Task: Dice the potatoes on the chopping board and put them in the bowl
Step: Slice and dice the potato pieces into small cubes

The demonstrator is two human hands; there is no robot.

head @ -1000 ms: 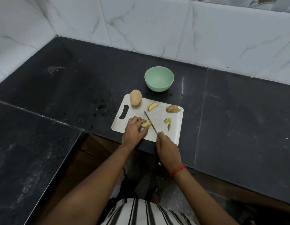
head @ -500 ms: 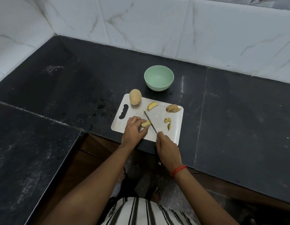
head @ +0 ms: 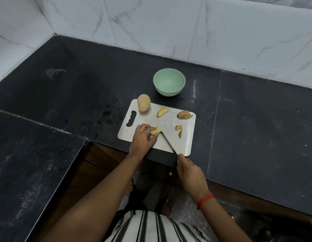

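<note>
A white chopping board [head: 185,137] lies at the counter's front edge. My left hand [head: 142,139] pins a pale potato wedge [head: 155,131] to the board near its front left. My right hand [head: 190,173] grips a knife [head: 167,142] whose tip touches that wedge. A whole potato [head: 143,102] sits on the board's far left corner. One wedge [head: 162,112] lies mid-board, a stack of sliced pieces [head: 184,114] sits at the far right corner, and small cut bits [head: 179,130] lie on the right side. The mint-green bowl [head: 169,82] stands empty behind the board.
The black stone counter [head: 256,128] runs to white marbled wall tiles [head: 169,28] at the back and left. A second dark counter slab [head: 29,163] juts out at the left. My striped shirt fills the bottom edge.
My right hand has drawn the knife back toward me, so the blade tip now rests at the wedge instead of reaching past it. A thin sliver stands up beside the wedge.
</note>
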